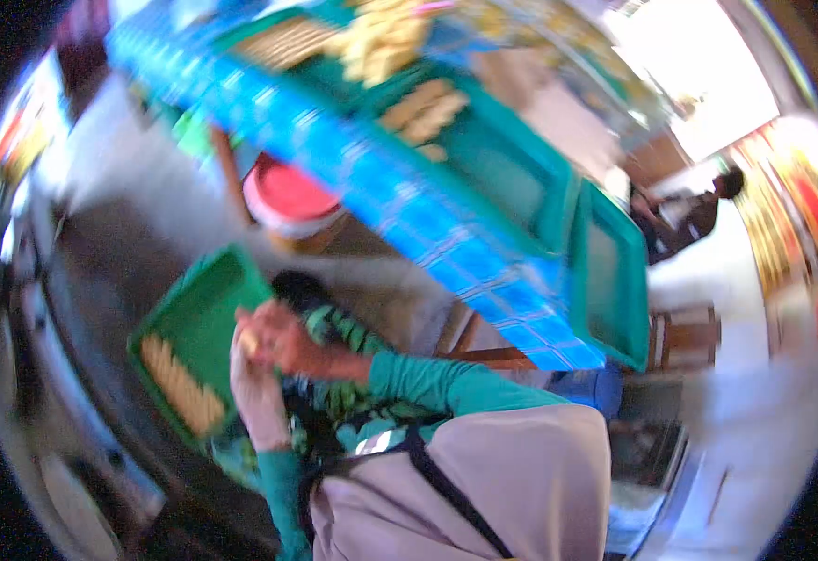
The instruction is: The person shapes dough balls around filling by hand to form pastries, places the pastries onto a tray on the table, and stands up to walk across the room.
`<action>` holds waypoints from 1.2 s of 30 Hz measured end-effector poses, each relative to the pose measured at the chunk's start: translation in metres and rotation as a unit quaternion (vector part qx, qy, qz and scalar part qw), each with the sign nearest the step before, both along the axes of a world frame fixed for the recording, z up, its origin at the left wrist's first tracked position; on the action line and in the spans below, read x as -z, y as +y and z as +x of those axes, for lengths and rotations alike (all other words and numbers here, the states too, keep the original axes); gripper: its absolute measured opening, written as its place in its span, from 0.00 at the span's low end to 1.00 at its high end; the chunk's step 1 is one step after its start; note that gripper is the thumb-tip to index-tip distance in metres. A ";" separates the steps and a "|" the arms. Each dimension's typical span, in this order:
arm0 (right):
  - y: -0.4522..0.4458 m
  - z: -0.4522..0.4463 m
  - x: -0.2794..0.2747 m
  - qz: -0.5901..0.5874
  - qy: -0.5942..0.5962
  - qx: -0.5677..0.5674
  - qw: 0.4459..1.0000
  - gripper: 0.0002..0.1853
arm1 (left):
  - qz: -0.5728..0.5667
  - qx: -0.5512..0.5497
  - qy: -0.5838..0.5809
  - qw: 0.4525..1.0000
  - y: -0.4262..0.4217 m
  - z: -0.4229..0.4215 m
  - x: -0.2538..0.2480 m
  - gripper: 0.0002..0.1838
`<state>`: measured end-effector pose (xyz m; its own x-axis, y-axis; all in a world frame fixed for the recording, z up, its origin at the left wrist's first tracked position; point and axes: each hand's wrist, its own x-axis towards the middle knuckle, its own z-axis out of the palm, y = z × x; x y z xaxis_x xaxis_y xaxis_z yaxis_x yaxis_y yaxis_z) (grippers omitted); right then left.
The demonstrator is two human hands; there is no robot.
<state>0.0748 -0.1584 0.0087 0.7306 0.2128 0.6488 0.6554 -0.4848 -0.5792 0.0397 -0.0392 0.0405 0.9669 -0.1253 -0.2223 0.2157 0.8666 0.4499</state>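
Over the edge of a green tray (pixel 212 318), my two hands are close together. My left hand (pixel 252 379) is closed around a small pale piece (pixel 250 344), which shows between the fingers. My right hand (pixel 287 338) meets it from the other side, its fingers bent and pressed together at the piece; blur hides their exact hold. A row of pale, finger-shaped pieces (pixel 181 385) lies along the far left side of the tray.
A table with a blue checked cloth (pixel 399 215) runs diagonally above, bearing green trays (pixel 512 178) and a yellowish pile (pixel 381 42). Under it stands a red-lidded bucket (pixel 287 194). A person (pixel 694 215) sits at the right, near a wooden stool (pixel 687 337).
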 end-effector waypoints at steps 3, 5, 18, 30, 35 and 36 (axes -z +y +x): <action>0.000 -0.015 -0.010 0.040 0.025 0.010 0.999 0.35 | 0.087 0.005 -0.001 0.996 -0.008 -0.001 -0.002 0.23; -0.003 -0.018 -0.017 0.029 0.057 -0.019 0.998 0.35 | 0.148 0.005 -0.023 0.989 -0.009 0.001 -0.006 0.23; -0.022 -0.024 -0.012 -0.040 0.018 0.014 0.999 0.39 | 0.042 0.033 0.027 0.998 -0.022 -0.005 0.003 0.17; -0.018 -0.032 -0.019 -0.007 0.045 0.008 0.999 0.39 | 0.158 -0.011 -0.021 0.987 -0.023 0.007 0.018 0.18; -0.015 -0.037 -0.031 0.072 0.034 0.001 0.997 0.39 | 0.163 -0.017 0.005 0.986 -0.024 0.011 0.029 0.18; -0.015 -0.036 -0.031 0.052 0.047 0.008 0.997 0.39 | 0.127 -0.026 0.007 0.992 -0.025 0.013 0.033 0.18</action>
